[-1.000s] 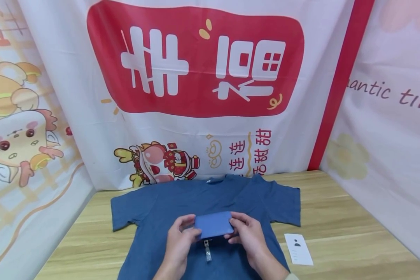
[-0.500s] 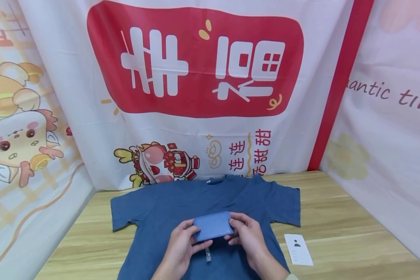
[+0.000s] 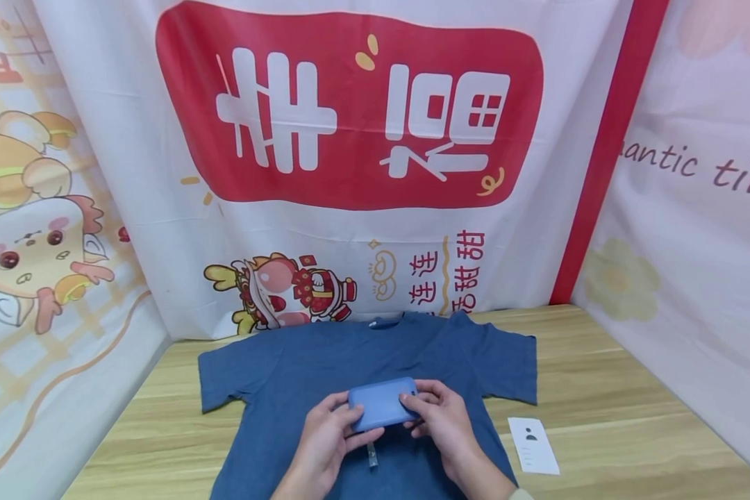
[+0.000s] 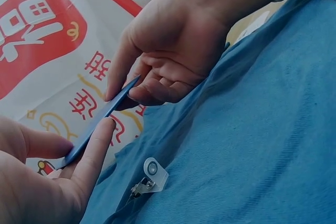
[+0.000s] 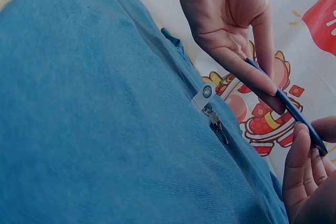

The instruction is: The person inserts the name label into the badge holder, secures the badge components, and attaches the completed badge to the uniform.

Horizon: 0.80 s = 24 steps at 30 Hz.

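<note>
A flat blue card holder (image 3: 382,403) was held level above the chest of a blue T-shirt (image 3: 275,368) spread on the desk (image 3: 600,361), its long axis running left to right. It was pinched at its left end by the left hand (image 3: 325,437) and at its right end by the right hand (image 3: 440,417), fingers curled round its edges. A clear strap with a metal clip (image 4: 149,178) lay on the shirt just beneath. A white card (image 3: 532,444) lay on the desk, well apart to the right.
</note>
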{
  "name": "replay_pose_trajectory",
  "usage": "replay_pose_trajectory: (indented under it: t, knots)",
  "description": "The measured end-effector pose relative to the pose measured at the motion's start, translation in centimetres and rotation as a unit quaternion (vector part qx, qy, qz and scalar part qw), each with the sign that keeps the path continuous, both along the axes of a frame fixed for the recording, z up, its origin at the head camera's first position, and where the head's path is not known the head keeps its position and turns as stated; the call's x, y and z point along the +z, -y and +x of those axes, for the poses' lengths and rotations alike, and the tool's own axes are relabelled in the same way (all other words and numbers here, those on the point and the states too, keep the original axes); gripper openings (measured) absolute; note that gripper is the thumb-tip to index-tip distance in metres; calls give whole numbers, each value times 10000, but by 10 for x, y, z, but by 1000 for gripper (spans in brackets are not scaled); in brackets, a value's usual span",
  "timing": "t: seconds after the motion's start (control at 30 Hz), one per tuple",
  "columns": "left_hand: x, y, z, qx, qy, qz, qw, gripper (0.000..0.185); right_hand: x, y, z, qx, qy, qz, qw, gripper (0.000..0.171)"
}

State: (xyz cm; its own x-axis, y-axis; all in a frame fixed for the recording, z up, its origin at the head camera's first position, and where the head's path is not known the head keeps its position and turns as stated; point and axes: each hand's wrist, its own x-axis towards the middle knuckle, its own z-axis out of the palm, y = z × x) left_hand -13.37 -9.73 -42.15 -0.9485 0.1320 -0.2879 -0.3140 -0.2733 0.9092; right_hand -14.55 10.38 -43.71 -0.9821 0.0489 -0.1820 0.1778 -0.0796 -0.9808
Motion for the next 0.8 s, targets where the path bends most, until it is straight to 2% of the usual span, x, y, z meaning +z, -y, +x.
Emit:
replay_pose_trajectory:
  t: [0.43, 0.67, 0.8]
  knots:
    - [-2, -1, 1, 242, -37, -76, 9997, 60, -2, -2, -1, 64, 48, -83, 9999, 56]
    - [-2, -3, 0, 575, 84, -194, 9981, 66, 1, -2, 2, 133, -57, -184, 9997, 54]
    - [-4, -3, 1, 688, 58, -190, 9974, 61, 1, -2, 3, 143, -98, -208, 9996, 52]
